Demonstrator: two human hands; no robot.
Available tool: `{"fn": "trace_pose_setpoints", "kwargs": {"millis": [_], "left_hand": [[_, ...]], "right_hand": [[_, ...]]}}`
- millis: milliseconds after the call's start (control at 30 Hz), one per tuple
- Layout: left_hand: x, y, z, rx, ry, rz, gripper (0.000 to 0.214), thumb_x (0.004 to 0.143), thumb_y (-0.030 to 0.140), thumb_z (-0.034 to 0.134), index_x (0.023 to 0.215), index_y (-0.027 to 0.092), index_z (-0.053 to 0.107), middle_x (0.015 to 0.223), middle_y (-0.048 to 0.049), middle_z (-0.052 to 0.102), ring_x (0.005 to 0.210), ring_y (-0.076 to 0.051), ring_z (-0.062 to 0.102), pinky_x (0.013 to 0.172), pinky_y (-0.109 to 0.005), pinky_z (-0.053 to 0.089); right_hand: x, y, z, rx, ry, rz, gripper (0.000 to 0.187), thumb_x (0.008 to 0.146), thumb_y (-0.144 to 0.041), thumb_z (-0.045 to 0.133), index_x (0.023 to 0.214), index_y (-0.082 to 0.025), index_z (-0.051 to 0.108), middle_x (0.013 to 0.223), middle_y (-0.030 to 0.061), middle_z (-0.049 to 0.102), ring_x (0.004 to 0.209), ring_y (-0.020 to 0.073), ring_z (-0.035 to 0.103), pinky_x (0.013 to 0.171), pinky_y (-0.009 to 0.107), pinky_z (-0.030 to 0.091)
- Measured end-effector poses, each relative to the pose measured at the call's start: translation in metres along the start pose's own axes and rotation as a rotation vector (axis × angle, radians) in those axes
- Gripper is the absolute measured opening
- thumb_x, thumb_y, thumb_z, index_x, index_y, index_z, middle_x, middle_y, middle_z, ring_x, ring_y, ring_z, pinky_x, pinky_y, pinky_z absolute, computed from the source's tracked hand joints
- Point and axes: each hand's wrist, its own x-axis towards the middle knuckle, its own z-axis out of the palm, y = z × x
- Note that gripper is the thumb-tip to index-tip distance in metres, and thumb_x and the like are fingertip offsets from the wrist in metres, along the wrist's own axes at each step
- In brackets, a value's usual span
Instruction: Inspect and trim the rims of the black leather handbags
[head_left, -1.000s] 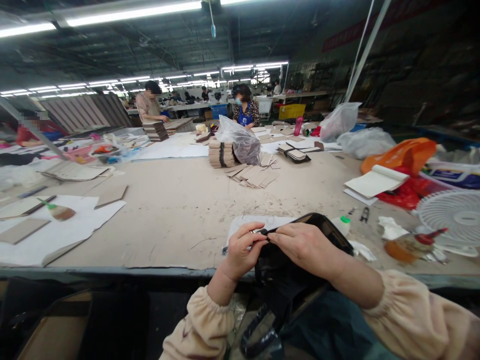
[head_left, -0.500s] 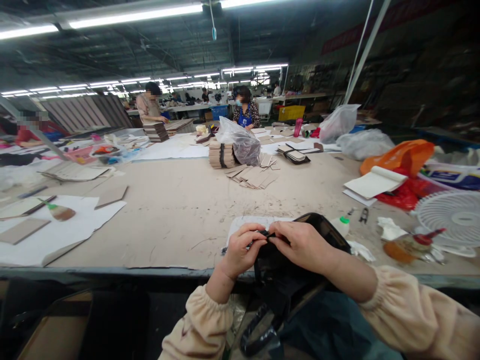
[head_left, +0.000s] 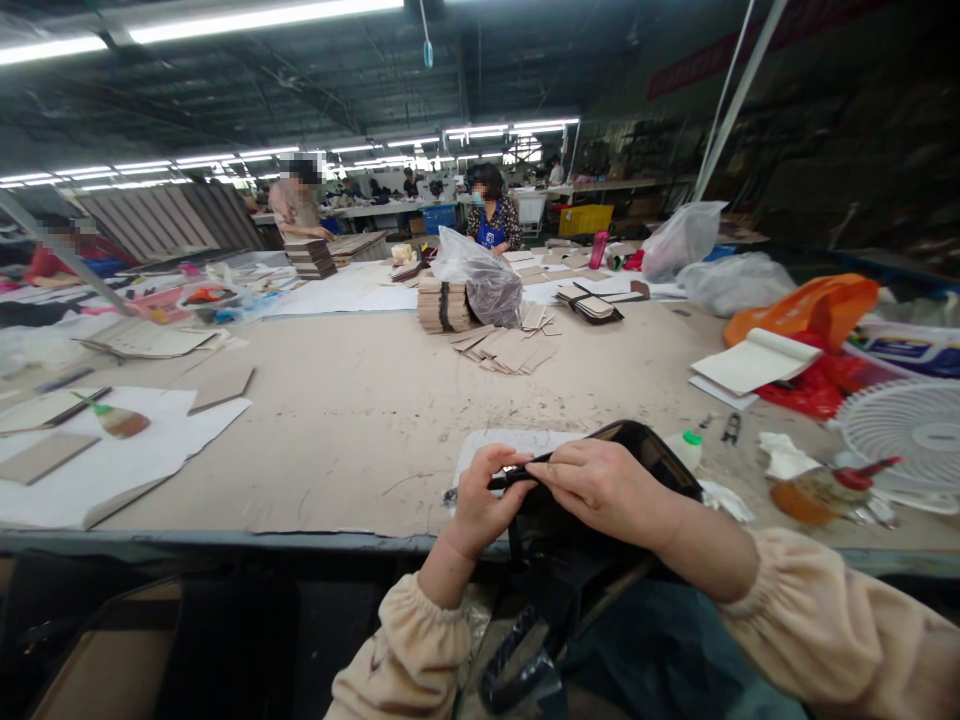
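Note:
A black bag (head_left: pixel 656 455) rests at the table's front edge and over my lap, its opening towards me. Its looped black handle (head_left: pixel 517 680), partly wrapped in clear plastic, hangs below. My left hand (head_left: pixel 484 500) pinches the bag's black edge strip between thumb and fingers. Close beside it, my right hand (head_left: pixel 600 490) presses the same edge with fingertips together. The two hands nearly meet there. Under the bag's far side lies a white sheet (head_left: pixel 480 445). My right hand hides much of the bag's upper side.
Right of the bag stand a green-capped bottle (head_left: pixel 686 450), small thread snips (head_left: pixel 731 428), a red-topped glue bottle (head_left: pixel 832 492) and a white fan (head_left: pixel 915 430). Board stacks (head_left: pixel 442 305) lie mid-table. Another glue bottle (head_left: pixel 120 422) lies at left. Co-workers (head_left: pixel 491 215) are across the table.
My right hand's fingers have flattened and shifted slightly left along the edge. My left hand's fingers have spread a little, showing more of the black strip. The view has shifted slightly.

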Motion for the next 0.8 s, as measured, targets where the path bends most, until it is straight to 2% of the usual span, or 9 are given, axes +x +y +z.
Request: {"fn": "trace_pose_setpoints", "kwargs": {"millis": [167,433,533,667,800], "left_hand": [[0.004,0.003,-0.003,0.113,-0.045,0.048,0.024,0.074,0.024,0.064,0.097,0.018,0.063,0.099,-0.0078,0.068,0.095,-0.019,0.062,0.088,-0.037,0.050],[0.009,0.006,-0.006,0.067,-0.105,0.067,0.027,0.074,0.024,0.065,0.100,0.018,0.064,0.101,-0.0087,0.068,0.097,-0.020,0.062,0.090,-0.038,0.049],[0.011,0.008,-0.007,0.064,-0.128,0.074,0.023,0.074,0.022,0.064,0.097,0.018,0.065,0.101,-0.0087,0.068,0.098,-0.020,0.061,0.090,-0.038,0.050],[0.011,0.009,-0.008,0.082,-0.125,0.071,0.021,0.076,0.020,0.062,0.097,0.018,0.065,0.100,-0.0084,0.068,0.096,-0.019,0.062,0.088,-0.037,0.051],[0.011,0.008,-0.006,0.079,-0.114,0.054,0.020,0.075,0.020,0.062,0.095,0.018,0.066,0.099,-0.0072,0.068,0.095,-0.019,0.062,0.087,-0.035,0.051]], "right_hand": [[0.000,-0.001,0.000,0.044,0.003,0.008,0.023,0.088,-0.023,0.044,0.092,-0.019,0.066,0.075,0.0053,0.063,0.073,0.0128,0.057,0.069,0.024,0.042],[-0.001,0.002,0.004,0.088,0.027,0.065,0.017,0.087,-0.022,0.044,0.085,-0.018,0.060,0.075,0.0033,0.062,0.071,0.0123,0.056,0.067,0.024,0.041],[-0.001,0.001,0.001,0.083,-0.027,0.002,0.021,0.087,-0.019,0.041,0.082,-0.019,0.061,0.072,0.0030,0.060,0.069,0.0117,0.055,0.066,0.024,0.041],[0.000,0.003,-0.004,0.079,-0.086,-0.106,0.027,0.088,-0.019,0.040,0.104,-0.023,0.061,0.080,0.0046,0.062,0.078,0.0128,0.056,0.072,0.025,0.042],[-0.002,0.002,-0.004,0.028,-0.078,-0.061,0.030,0.089,-0.020,0.040,0.112,-0.022,0.059,0.085,0.0061,0.063,0.081,0.0147,0.057,0.075,0.027,0.043]]}}
